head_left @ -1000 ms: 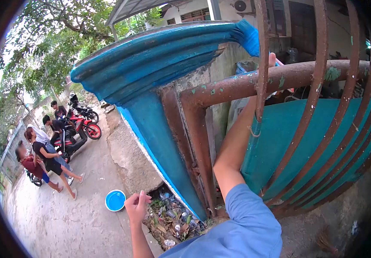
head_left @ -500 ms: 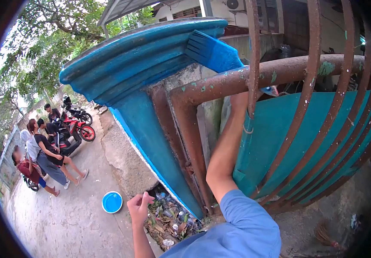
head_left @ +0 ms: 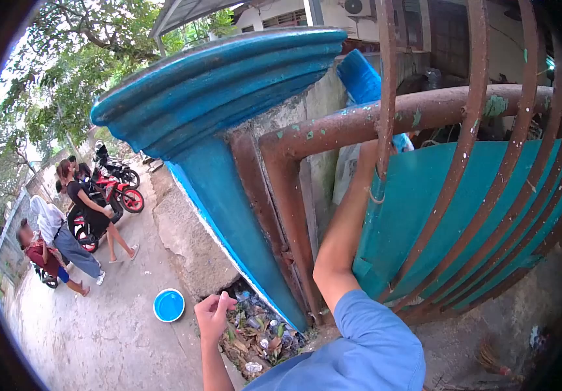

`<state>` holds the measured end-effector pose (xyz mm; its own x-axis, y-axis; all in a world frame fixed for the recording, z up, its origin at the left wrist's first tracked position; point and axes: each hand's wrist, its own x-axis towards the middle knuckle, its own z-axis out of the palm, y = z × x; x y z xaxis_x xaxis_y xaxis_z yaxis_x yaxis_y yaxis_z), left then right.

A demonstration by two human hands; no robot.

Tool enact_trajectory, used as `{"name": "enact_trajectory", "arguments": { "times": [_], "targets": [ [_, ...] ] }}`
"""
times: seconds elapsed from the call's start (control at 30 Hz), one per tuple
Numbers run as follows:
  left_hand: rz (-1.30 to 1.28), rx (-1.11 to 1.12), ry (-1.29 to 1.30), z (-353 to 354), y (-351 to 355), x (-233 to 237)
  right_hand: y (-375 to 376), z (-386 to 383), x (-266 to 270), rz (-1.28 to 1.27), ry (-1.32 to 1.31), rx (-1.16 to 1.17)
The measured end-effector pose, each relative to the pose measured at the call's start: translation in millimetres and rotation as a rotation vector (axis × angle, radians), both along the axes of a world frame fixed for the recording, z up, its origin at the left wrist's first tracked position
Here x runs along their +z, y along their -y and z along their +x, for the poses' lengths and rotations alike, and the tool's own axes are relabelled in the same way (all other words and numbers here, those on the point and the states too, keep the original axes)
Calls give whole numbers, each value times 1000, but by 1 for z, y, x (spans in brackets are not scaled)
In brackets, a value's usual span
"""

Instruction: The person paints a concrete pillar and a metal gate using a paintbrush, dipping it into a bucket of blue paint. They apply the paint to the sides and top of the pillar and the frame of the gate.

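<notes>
My right arm reaches up behind the brown gate bars, and my right hand (head_left: 367,154) is partly hidden by a bar. It grips a wide paintbrush (head_left: 360,77) whose blue-coated head shows above the gate's top rail, right of the blue pillar (head_left: 222,85). The brush is apart from the pillar's moulded cap. My left hand (head_left: 213,314) hangs low over the ground with its fingers curled in and nothing visible in them. Just left of it, a round white-rimmed tub (head_left: 169,305) of blue paint stands on the concrete.
The rusty gate (head_left: 437,104) with green sheeting (head_left: 424,195) blocks the right side. Litter and leaves (head_left: 261,339) fill a gap at the pillar's foot. Several people stand on the road at left near motorbikes (head_left: 121,192). A broom (head_left: 489,358) lies lower right.
The paintbrush has moved right, away from the pillar's cap, and its head has tilted more upright. My left hand has barely moved. A person in black on the road has stepped forward.
</notes>
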<state>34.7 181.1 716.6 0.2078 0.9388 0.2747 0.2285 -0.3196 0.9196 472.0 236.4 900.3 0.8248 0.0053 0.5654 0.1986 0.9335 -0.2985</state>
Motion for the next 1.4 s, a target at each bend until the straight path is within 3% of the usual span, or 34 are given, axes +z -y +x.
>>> {"name": "enact_trajectory", "arguments": {
  "times": [0.5, 0.67, 0.87, 1.0, 1.2, 1.27, 1.3, 1.4],
  "targets": [
    [-62, -104, 61, 14, -1, 2, 17, -73, -22, 330, 58, 539],
    [-66, -67, 65, 16, 2, 4, -16, -43, -22, 129, 69, 209],
    [-19, -39, 48, 20, 6, 1, -20, 4, -49, -136, 245, -714],
    [-38, -36, 11, 15, 10, 8, -15, -13, -48, -119, 100, -609],
    [-11, 11, 32, 9, 12, -1, -5, -69, -28, 41, 191, -685],
    [-84, -31, 79, 9, 12, -5, 8, -86, -31, -9, 181, -189],
    [-86, -31, 82, 11, 12, -5, 15, -97, -29, -12, 184, -189],
    [-76, -35, 47, 19, 14, -5, 21, -119, -24, 51, 104, 127]
  ]
}}
